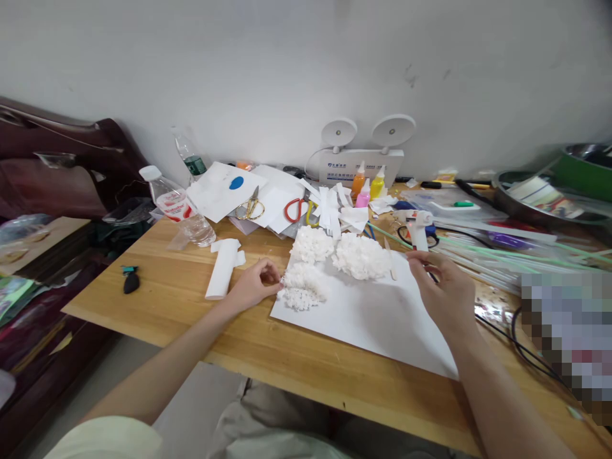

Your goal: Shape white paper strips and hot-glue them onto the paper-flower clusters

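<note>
A white sheet lies on the wooden table, bearing white fluffy clumps: one at its middle back, another at back left, and a looser, crumbly pile at the left edge. My left hand is at that pile's left side, thumb and fingertips pinched; what is between them is too small to make out. Over the sheet's right part, my right hand grips the handle of a white glue gun, its nozzle pointing left. A thin wooden stick lies by the middle clump.
A rolled white paper piece lies left of my left hand. Behind are a water bottle, gold-handled scissors, red-handled pliers, paper strips and paint bottles. Cables and thin rods crowd the right.
</note>
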